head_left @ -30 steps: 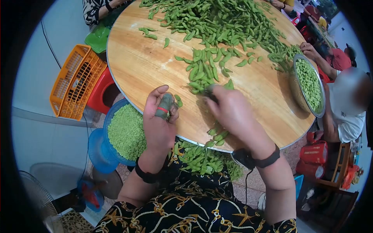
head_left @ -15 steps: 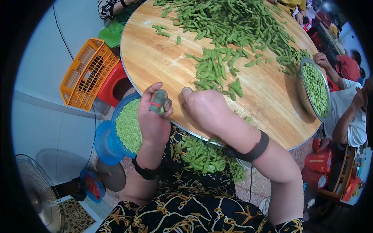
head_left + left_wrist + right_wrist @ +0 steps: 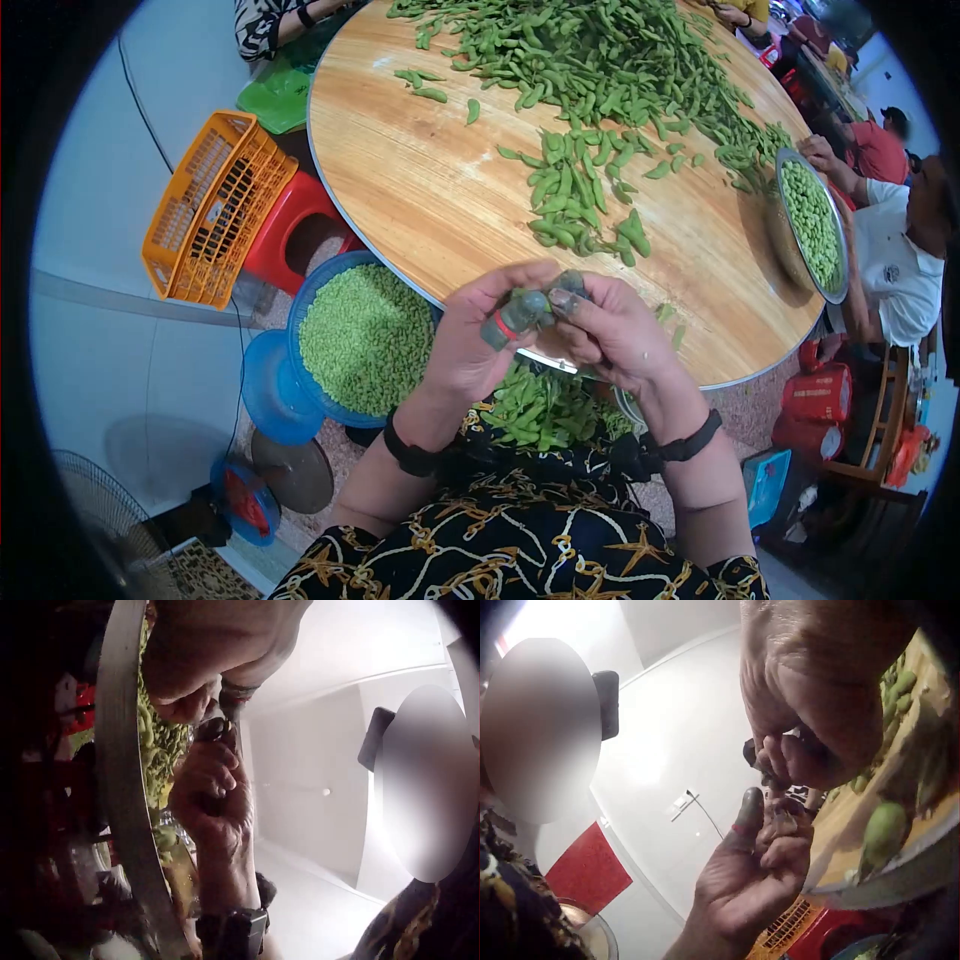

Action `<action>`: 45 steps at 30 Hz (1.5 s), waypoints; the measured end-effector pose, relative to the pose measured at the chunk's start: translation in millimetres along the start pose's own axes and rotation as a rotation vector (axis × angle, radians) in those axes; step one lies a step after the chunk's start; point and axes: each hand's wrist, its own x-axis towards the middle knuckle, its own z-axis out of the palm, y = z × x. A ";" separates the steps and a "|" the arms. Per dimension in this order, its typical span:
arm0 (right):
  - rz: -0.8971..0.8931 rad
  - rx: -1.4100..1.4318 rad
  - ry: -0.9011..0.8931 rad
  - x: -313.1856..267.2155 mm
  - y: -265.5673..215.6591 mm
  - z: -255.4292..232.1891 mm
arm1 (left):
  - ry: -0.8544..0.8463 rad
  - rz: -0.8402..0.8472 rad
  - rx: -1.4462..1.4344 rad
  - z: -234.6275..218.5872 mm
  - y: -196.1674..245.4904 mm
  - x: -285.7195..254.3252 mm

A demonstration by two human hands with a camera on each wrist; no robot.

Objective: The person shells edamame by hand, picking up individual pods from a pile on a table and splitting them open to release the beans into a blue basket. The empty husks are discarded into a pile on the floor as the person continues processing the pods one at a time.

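My left hand (image 3: pixel 470 335) and right hand (image 3: pixel 620 325) meet over the near edge of the round wooden table (image 3: pixel 420 180). A dark green cover with a red band wraps the left thumb (image 3: pixel 746 817). Between the fingertips of both hands is a small green bean pod (image 3: pixel 547 316), mostly hidden by the fingers. A loose group of bean pods (image 3: pixel 565 195) lies on the table beyond them, in front of a large heap of pods (image 3: pixel 590 70). To the left of my left hand, below the tabletop, a blue basin (image 3: pixel 297 345) holds shelled green beans (image 3: pixel 365 340).
A metal bowl (image 3: pixel 783 225) of shelled beans tilts at the table's right edge, beside a person in a white shirt (image 3: pixel 905 275). More pods (image 3: pixel 545 410) lie below the near edge. An orange crate (image 3: pixel 190 215), red stool (image 3: pixel 275 245) and fan (image 3: pixel 85 515) are at left.
My right hand has drawn back from the loose pods towards my body and met the left hand. The left hand has shifted right, and both now pinch at the small pod.
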 end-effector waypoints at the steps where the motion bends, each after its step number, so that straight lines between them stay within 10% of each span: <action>1: -0.001 0.003 0.011 -0.6 3.7 1.7 | -0.136 -0.037 -0.028 -9.5 0.6 4.3; 17: -0.158 -0.248 0.169 -5.0 10.3 21.3 | 0.066 0.154 0.644 -3.9 11.7 24.0; 29: 0.044 0.443 0.042 -17.7 18.6 20.2 | -0.299 -0.103 0.050 -9.3 5.7 26.3; 34: -0.321 -0.430 0.331 -14.1 24.7 17.9 | -0.042 -0.120 0.186 7.0 4.1 15.0; 40: -0.085 0.398 0.224 -22.1 18.1 8.4 | -0.058 0.184 0.655 17.9 -0.3 15.9; 43: -0.194 0.309 0.209 -21.7 26.1 -0.4 | -0.029 0.138 0.746 18.1 -5.2 19.2; 45: -0.349 -0.510 0.337 -23.5 26.3 -10.9 | 0.012 0.099 0.759 21.3 -9.5 20.9</action>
